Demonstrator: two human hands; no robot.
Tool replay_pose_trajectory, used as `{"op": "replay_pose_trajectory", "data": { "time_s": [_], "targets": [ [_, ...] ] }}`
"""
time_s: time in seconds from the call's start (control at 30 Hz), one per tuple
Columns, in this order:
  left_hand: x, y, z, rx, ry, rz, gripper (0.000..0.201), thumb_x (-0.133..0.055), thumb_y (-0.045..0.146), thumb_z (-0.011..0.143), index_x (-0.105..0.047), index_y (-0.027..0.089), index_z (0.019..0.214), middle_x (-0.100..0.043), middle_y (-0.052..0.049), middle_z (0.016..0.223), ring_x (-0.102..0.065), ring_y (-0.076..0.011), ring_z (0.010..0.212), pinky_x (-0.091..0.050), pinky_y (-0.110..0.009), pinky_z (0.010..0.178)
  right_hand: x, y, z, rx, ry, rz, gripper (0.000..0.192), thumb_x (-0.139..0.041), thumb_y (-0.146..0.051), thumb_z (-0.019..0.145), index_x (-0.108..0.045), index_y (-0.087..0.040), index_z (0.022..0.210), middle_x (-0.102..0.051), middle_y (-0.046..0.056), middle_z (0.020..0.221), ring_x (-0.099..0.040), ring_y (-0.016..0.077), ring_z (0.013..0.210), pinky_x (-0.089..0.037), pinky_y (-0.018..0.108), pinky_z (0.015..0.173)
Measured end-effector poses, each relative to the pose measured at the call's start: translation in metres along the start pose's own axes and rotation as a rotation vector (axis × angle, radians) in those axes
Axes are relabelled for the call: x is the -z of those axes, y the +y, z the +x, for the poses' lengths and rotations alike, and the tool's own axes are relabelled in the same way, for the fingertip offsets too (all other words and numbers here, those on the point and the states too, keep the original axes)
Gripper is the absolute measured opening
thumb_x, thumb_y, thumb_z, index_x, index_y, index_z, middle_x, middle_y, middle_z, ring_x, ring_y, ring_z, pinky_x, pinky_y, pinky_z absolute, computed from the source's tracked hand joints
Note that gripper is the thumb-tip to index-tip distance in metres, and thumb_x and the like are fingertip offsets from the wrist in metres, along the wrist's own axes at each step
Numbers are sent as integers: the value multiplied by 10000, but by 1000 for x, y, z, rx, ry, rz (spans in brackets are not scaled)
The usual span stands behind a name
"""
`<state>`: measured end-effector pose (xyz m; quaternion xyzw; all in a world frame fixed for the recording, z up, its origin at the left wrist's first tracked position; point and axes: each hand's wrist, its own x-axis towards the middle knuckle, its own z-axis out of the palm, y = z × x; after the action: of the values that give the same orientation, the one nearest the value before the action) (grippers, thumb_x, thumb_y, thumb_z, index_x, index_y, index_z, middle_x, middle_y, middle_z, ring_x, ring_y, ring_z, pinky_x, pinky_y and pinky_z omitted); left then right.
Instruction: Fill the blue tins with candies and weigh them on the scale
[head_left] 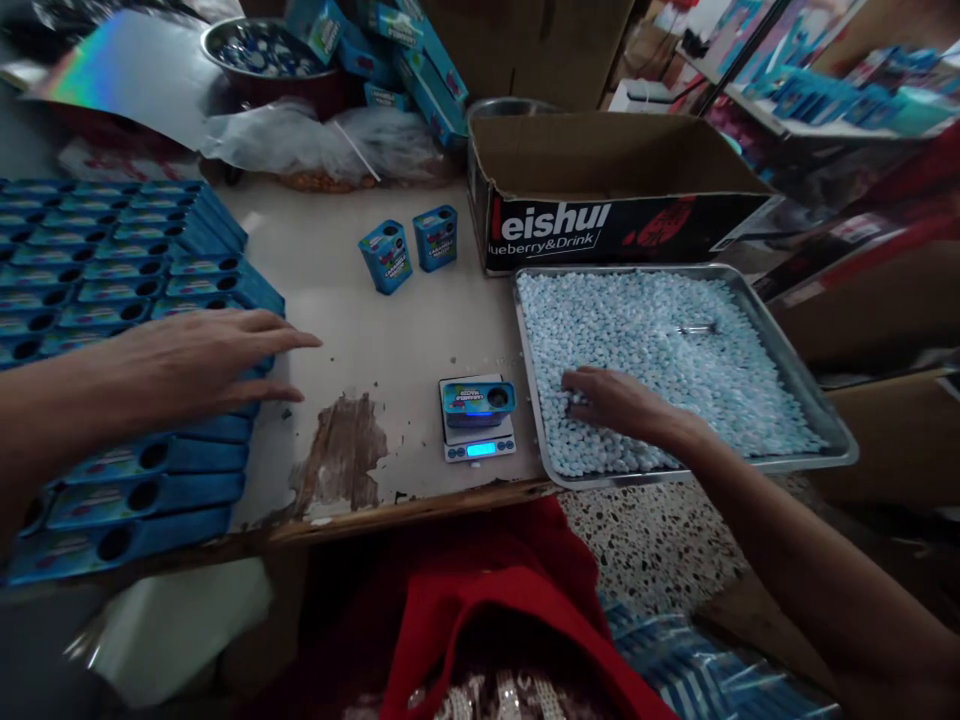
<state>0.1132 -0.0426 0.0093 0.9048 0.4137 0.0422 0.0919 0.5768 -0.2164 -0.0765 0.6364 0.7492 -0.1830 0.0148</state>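
My left hand point(206, 360) hovers at the right edge of a large block of blue candy boxes point(112, 265), its fingers stretched out and apart with nothing in them. In a metal tray point(846, 440), my right hand point(622, 402) has its fingers curled into small pale blue and white candies point(637, 320); the fingertips are partly hidden. Between the hands, a small digital scale point(459, 450) with a lit display carries one blue box point(480, 403) lying with its round opening at the right. A metal scoop point(697, 328) lies partly sunk in the candies.
Two blue boxes point(387, 258) stand farther back on the worn table point(322, 240). An open black cardboard carton point(630, 230) sits behind the tray. Plastic bags point(330, 145), more boxes and a bowl point(259, 55) of wrapped items crowd the back. The tray's front overhangs the floor.
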Motion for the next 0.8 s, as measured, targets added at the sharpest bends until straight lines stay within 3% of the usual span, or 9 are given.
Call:
{"op": "replay_pose_trajectory", "data": {
  "time_s": [0.1,0.23,0.3,0.43,0.6,0.8],
  "targets": [
    [-18,10,-25,-104,-142,55,967,-265,993,795,-764,282,1222,-749,-84,1125,-699,-257,919,-563,-404,879,9,19,-10,-90,66,414,127,-672,-318,915,-708,-235,1004,-676,31,824,-587,180,711,-413,303,635],
    [-46,23,-39,-116,-86,12,667,-418,763,957,-675,295,1356,-727,-76,1252,-699,-280,1065,-555,-410,942,13,25,-19,-266,119,1052,323,-778,-482,834,-680,-204,965,-566,-20,702,-418,101,534,-288,263,503],
    [-56,36,-40,-123,-62,-34,570,-467,659,998,-642,289,1394,-713,-70,1298,-685,-278,1128,-545,-414,989,12,23,-23,-315,99,1219,354,-814,-501,815,-673,-198,932,-570,-15,726,-404,85,533,-280,256,496],
    [-67,59,-33,-124,-19,-144,496,-518,569,1015,-639,271,1393,-721,-69,1282,-691,-254,1129,-551,-400,1013,10,15,-28,-342,54,1326,327,-870,-432,796,-685,-203,939,-580,-6,775,-450,89,598,-335,240,520],
    [-84,66,-29,-161,24,-319,530,-583,559,989,-610,259,1424,-702,-79,1356,-686,-250,1217,-540,-432,1089,22,-16,-18,-279,4,1402,320,-841,-451,834,-652,-204,910,-516,-27,741,-353,70,551,-244,227,471],
    [-112,61,-35,-152,2,-403,537,-613,499,984,-579,272,1469,-695,-94,1377,-690,-260,1228,-554,-446,1084,52,-79,11,-35,-75,1124,280,-754,-473,902,-641,-218,927,-481,-46,681,-370,102,574,-282,251,517]
  ]
}}
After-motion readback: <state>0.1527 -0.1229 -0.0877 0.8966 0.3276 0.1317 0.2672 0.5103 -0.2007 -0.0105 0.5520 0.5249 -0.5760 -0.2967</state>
